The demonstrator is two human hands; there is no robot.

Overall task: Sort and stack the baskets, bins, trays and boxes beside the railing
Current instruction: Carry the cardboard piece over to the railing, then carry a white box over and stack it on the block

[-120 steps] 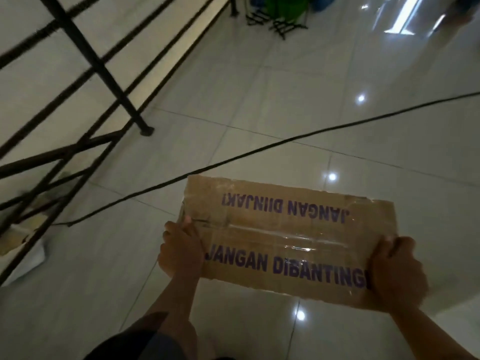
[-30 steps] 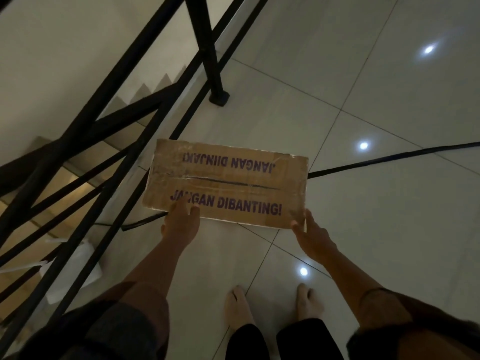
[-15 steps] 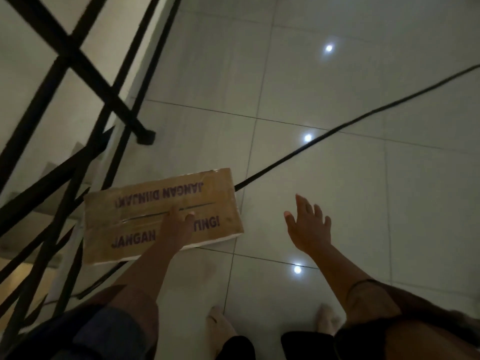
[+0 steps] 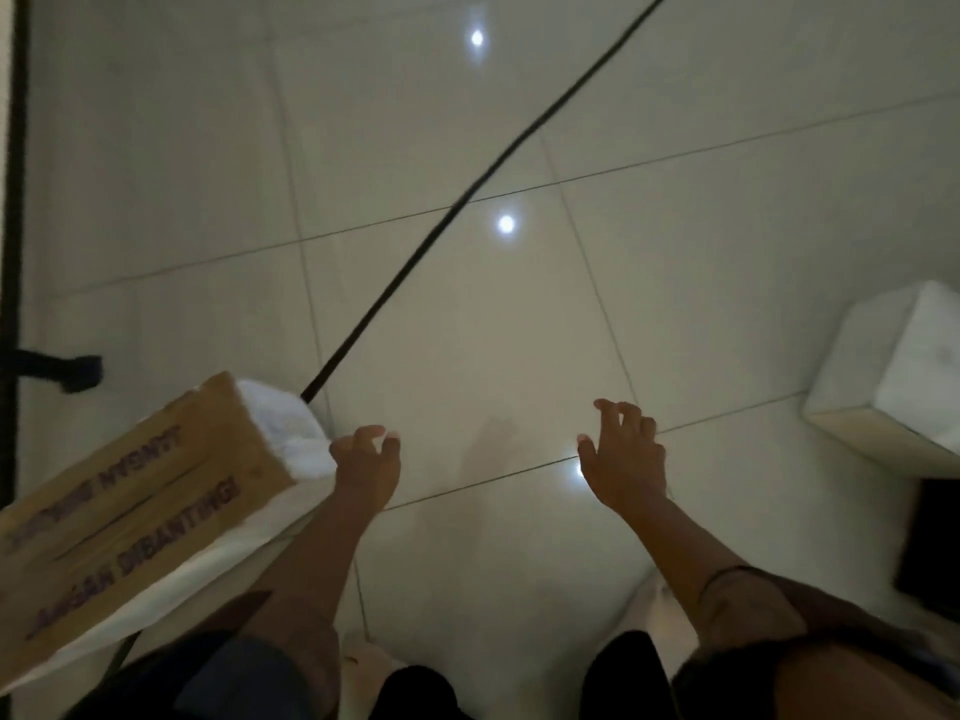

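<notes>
**Both hands empty over the tiles, cardboard box at the left**

The cardboard box [image 4: 140, 517] lies at the near left, tilted on the diagonal, its top face printed with purple lettering that reads "JANGAN DIBANTING!" along the near edge. It rests on something white [image 4: 283, 428] that shows past its right end and along its near side; what that white thing is cannot be told. Neither hand touches the box.

The left hand [image 4: 366, 462] hangs just beside the white edge at the box's right end, fingers loosely curled and holding nothing. The right hand [image 4: 623, 459] is well apart to the right, fingers spread and slightly bent, also empty, over the bare glossy tile floor [image 4: 519, 330].

A black cable [image 4: 467, 197] runs across the floor from the far right down to the box's far right corner, where it passes out of sight behind the white thing. At the far left edge a black railing post [image 4: 15, 200] stands upright, with its foot [image 4: 78, 372] just beyond the box's far corner. At the right, a white block [image 4: 893, 371] sits on the floor, with a dark object [image 4: 930, 543] just near of it, too dim to identify. Ceiling lights reflect as bright spots [image 4: 506, 224] in the tiles.
</notes>
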